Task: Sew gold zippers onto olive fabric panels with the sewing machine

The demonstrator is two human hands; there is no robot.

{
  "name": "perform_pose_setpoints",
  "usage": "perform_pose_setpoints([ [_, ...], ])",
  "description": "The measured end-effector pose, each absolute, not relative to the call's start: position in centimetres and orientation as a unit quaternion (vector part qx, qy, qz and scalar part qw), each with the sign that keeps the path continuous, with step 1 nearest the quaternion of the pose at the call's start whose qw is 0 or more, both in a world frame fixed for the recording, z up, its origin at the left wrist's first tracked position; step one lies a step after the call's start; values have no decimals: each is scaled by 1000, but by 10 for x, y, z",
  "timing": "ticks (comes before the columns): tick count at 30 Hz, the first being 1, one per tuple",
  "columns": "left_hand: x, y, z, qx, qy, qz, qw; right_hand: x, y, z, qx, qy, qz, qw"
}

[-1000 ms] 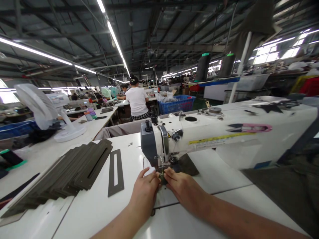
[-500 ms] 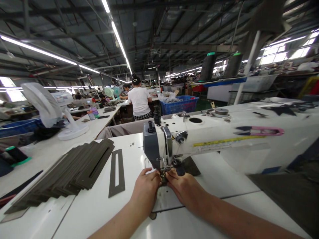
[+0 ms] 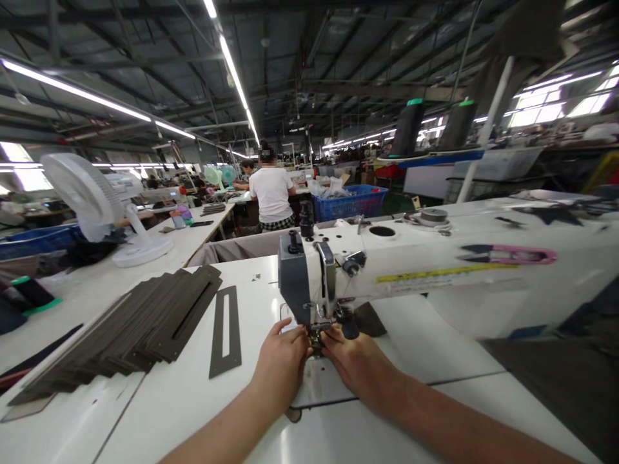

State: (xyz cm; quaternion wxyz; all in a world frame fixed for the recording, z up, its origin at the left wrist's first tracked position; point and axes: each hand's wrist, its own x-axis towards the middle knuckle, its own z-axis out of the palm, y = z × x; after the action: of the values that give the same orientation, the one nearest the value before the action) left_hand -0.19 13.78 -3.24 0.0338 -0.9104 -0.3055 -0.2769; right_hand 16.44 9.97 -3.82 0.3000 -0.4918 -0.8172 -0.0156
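My left hand point(image 3: 283, 364) and my right hand point(image 3: 355, 361) meet at the needle area of a white sewing machine point(image 3: 416, 267). The fingers of both hands are pinched together round a small dark part under the presser foot point(image 3: 316, 336); what it is stays hidden by the fingers. A dark piece of material point(image 3: 367, 319) lies on the bed just behind my right hand. Left of my left hand lies a single dark slotted strip point(image 3: 225, 332), and beyond it a long fanned stack of the same strips point(image 3: 130, 332).
Pink thread snips point(image 3: 507, 254) rest on top of the machine arm. Two dark thread cones point(image 3: 430, 125) stand behind. A white desk fan point(image 3: 97, 206) sits on the left table. A person in a white shirt point(image 3: 271, 193) sits further back by a blue basket point(image 3: 348, 203).
Both hands stay pinched at the needle with only slight finger shifts. The head camera has tilted a little, so the machine sits slightly higher and to the right.
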Motion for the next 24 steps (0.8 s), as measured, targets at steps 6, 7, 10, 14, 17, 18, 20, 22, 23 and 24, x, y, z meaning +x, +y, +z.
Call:
perform_pose_setpoints([
  [6,-3,138,-33,-910,-293,-293,22,168,99,-44,-486,-808,-5,331],
  [7,-4,139,-33,-911,-288,-296,21,169,99,-44,-483,-808,0,338],
  [10,-5,140,-31,-914,-270,-301,23,170,99,-42,-469,-815,7,340],
  [14,-5,141,-30,-918,-258,-297,36,168,99,-39,-461,-822,-10,334],
  [17,-4,141,-31,-919,-258,-294,45,168,98,-39,-465,-821,-16,330],
  [18,-4,142,-32,-919,-257,-296,46,169,98,-39,-466,-821,-9,329],
  [20,-5,143,-31,-918,-259,-298,48,175,99,-38,-458,-828,7,322],
  [22,-7,143,-28,-916,-267,-294,46,186,100,-35,-469,-830,-15,303],
  [23,-8,142,-27,-916,-273,-290,45,193,99,-33,-491,-822,-46,285],
  [24,-9,139,-25,-916,-277,-286,44,199,97,-31,-523,-808,-84,258],
])
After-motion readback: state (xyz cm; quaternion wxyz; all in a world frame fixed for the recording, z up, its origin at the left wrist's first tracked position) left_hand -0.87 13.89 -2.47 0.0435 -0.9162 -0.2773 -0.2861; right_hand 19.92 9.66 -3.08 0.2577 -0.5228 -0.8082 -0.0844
